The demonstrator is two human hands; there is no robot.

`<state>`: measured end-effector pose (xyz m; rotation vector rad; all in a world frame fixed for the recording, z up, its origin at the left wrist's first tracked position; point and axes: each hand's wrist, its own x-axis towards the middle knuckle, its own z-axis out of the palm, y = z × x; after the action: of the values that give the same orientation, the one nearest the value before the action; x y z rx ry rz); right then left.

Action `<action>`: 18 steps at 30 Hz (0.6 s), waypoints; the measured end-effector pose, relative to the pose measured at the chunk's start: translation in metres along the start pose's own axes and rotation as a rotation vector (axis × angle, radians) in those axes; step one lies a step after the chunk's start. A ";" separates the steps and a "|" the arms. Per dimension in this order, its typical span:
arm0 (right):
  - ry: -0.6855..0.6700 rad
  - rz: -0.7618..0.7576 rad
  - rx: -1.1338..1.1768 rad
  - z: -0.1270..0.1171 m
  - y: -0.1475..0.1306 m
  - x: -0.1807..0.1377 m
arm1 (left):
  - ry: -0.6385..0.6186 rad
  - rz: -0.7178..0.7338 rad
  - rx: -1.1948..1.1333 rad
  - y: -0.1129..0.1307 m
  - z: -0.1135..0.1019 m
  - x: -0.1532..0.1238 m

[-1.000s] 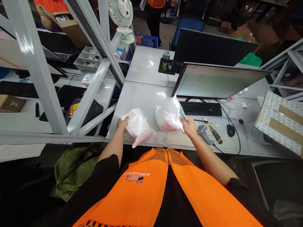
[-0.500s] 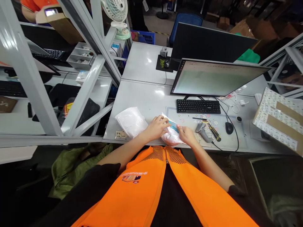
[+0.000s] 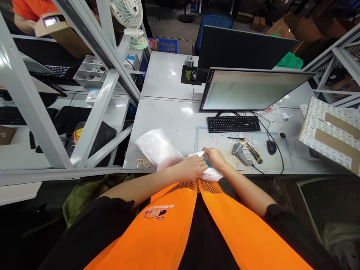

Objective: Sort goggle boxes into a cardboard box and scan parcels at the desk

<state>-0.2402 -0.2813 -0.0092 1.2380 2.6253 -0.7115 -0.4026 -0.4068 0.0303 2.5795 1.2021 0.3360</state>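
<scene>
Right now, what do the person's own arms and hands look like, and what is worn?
Both the left hand and right hand are ungloved, forearms uncovered. Black short sleeves end near the elbows. An orange vest, mesh at its top, carries a small chest logo.

The near bag point(image 3: 214, 174) is showing translucent white with a touch of blue, and the far bag point(image 3: 156, 147) is looking milky white. The vest point(image 3: 168, 232) is glowing orange, meshed at the collar. The worktop point(image 3: 168, 120) is shining pale grey under a black keyboard point(image 3: 233, 123), a black mouse point(image 3: 271, 147) and a pastel mat point(image 3: 222, 140) dotted with cartoon prints. The box point(image 3: 329, 137) is showing white speckled paper crossed by brown tape.
</scene>
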 end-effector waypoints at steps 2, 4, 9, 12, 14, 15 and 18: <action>-0.001 -0.005 0.009 0.005 0.003 0.002 | -0.014 0.010 0.005 0.006 -0.001 -0.007; -0.005 -0.015 0.020 0.007 0.004 0.003 | -0.006 0.007 0.002 0.011 -0.002 -0.013; -0.004 -0.083 0.146 0.013 0.001 0.003 | -0.003 -0.010 -0.035 0.019 -0.009 -0.021; 0.009 -0.120 0.245 0.018 0.004 0.006 | -0.045 -0.040 -0.064 0.021 -0.014 -0.023; -0.009 -0.135 0.328 0.018 0.013 0.007 | -0.057 -0.102 -0.095 0.019 -0.016 -0.023; -0.037 -0.141 0.393 0.016 0.020 0.007 | -0.062 -0.144 -0.106 0.016 -0.017 -0.024; -0.118 -0.157 0.640 0.006 0.044 -0.002 | -0.086 -0.273 -0.100 0.007 -0.018 -0.027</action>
<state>-0.2054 -0.2616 -0.0289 1.0625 2.4912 -1.6892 -0.4206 -0.4292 0.0471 2.2834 1.4430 0.2186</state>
